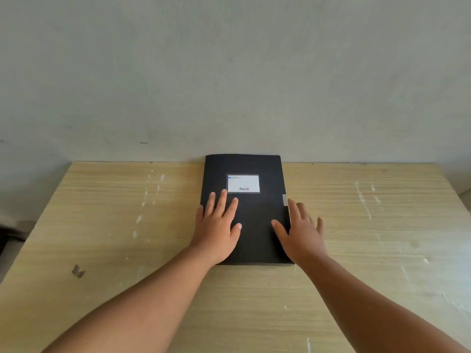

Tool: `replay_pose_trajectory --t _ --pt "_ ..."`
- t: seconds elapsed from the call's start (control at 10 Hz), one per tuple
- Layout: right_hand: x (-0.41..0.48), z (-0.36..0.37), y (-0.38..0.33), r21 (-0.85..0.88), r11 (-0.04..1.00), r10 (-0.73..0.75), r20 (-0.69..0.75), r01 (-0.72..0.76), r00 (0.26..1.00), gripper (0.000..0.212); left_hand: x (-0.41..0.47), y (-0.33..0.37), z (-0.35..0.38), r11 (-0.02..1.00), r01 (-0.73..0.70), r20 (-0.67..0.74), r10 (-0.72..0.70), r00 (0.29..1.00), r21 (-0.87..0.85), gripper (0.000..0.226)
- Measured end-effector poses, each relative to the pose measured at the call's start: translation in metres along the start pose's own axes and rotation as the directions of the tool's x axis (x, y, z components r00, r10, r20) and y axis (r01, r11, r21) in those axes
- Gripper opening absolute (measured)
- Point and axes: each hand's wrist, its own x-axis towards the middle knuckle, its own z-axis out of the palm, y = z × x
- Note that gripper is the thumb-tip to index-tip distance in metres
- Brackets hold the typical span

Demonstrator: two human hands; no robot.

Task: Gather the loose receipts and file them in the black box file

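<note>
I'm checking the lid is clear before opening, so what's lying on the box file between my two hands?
Nothing. In the head view, only bare black cover of the box file shows between the left hand and the right hand; its label sits farther back.

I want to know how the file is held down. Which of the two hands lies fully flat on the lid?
The left hand lies flat on the black box file. The right hand sits at its right edge, fingers partly over the table.

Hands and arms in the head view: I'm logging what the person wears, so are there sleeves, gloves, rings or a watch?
None show. The left hand and the right hand are bare, with no gloves, rings or other jewellery. Both forearms are uncovered down to the bottom edge of the picture: no sleeve, watch or band in sight. The nails are short and plain.
</note>
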Motion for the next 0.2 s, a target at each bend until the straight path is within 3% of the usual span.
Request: replay_pose_trajectory --t 0.1,0.2 --pt "-0.02 -0.01 0.0 0.239 0.971 0.034 -0.211 0.018 0.977 0.03 -0.009 0.004 -0.02 0.974 -0.048 -0.126 0.02 0.992 -0.221 0.062" --pt "-0.044 -0.024 -0.004 0.404 0.91 0.012 -0.261 0.098 0.965 0.009 -0.017 0.009 -0.045 0.913 -0.128 -0.23 0.038 0.972 -0.388 0.055"
